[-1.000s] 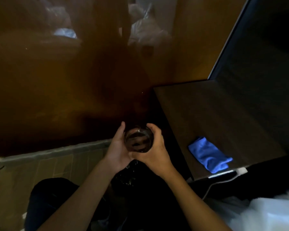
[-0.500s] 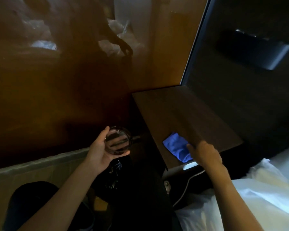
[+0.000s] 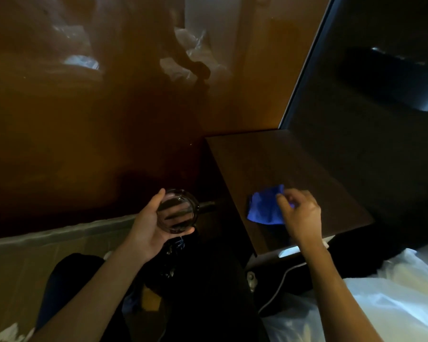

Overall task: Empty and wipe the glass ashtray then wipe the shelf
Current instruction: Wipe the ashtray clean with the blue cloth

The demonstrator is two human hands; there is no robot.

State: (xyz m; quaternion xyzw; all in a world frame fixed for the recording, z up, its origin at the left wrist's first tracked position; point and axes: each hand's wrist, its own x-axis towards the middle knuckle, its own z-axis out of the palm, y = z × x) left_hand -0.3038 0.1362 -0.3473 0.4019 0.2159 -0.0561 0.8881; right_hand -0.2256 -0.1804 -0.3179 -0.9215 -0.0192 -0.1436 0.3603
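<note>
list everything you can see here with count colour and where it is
glass ashtray: 1, clear and dark, held in the left hand, off the shelf's left side
cloth: 1, blue, on the shelf near its front edge
shelf: 1, dark brown, in the corner right of centre
wall panel: 1, glossy brown, behind and to the left
cable: 1, white, below the shelf
bedding: white, lower right
left hand: 1, grip closed on the ashtray
right hand: 1, fingers at the cloth, grip unclear
</note>
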